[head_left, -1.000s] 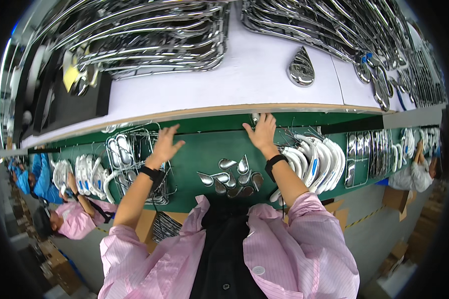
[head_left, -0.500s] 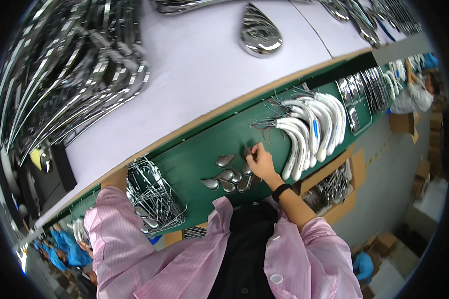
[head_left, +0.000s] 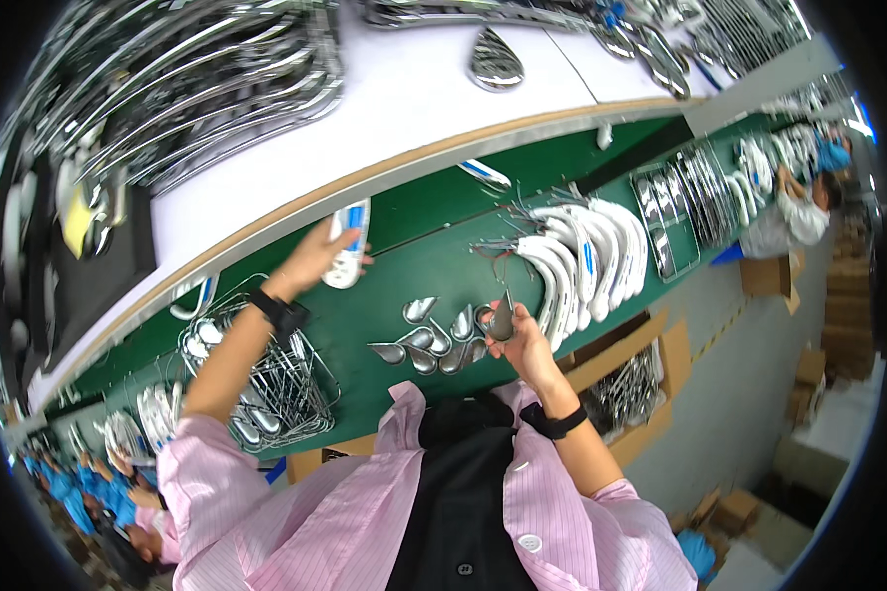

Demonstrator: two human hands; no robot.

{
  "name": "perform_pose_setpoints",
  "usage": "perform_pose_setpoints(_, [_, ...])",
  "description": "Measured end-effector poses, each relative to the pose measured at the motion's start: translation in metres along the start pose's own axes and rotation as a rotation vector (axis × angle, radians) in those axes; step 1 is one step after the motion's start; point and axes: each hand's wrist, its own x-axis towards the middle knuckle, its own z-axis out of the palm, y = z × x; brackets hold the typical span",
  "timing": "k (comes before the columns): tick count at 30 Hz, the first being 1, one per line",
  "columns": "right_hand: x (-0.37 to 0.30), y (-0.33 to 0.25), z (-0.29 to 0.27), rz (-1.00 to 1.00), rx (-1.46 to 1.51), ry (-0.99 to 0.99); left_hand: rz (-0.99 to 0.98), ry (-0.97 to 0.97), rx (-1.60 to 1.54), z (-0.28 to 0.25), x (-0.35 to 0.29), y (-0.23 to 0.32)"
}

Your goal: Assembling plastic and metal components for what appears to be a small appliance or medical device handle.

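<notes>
My left hand (head_left: 310,258) is closed round a white curved plastic piece (head_left: 347,268) with a blue strip, just below the shelf edge. My right hand (head_left: 524,353) holds a grey teardrop-shaped metal shell (head_left: 503,317) upright between thumb and fingers, above the green bench (head_left: 389,286). To its left lie several more teardrop metal shells (head_left: 419,338) in a loose cluster. Beyond my right hand, a row of white curved plastic pieces (head_left: 586,261) with thin wires at their far ends rests on the bench.
At left stands a wire basket (head_left: 291,394) of chrome parts. Above the bench runs a pale shelf (head_left: 404,108) bearing chrome frames and one large chrome teardrop (head_left: 495,61). A cardboard box (head_left: 626,394) of metal parts sits at right. Co-workers (head_left: 803,212) are seen far right and lower left.
My left hand has come from the far left, under the shelf edge, and now carries a white curved piece. My right hand has raised a metal shell and turned palm up.
</notes>
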Motion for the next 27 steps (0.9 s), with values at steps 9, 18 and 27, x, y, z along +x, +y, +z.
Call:
perform_pose_setpoints(9, [-0.068, -0.080, 0.143, -0.928, -0.963, -0.154, 0.530, 0.263, -0.879, 0.172, -0.132, 0.014])
perform_pose_setpoints(18, [-0.088, -0.042, 0.151, -1.110, -1.086, -0.207, 0.720, 0.408, -0.689, 0.209, -0.180, 0.006])
perform_pose_setpoints(27, [-0.109, -0.045, 0.155, -0.710, -0.724, -0.203, 0.759, 0.356, -0.748, 0.216, -0.196, 0.002])
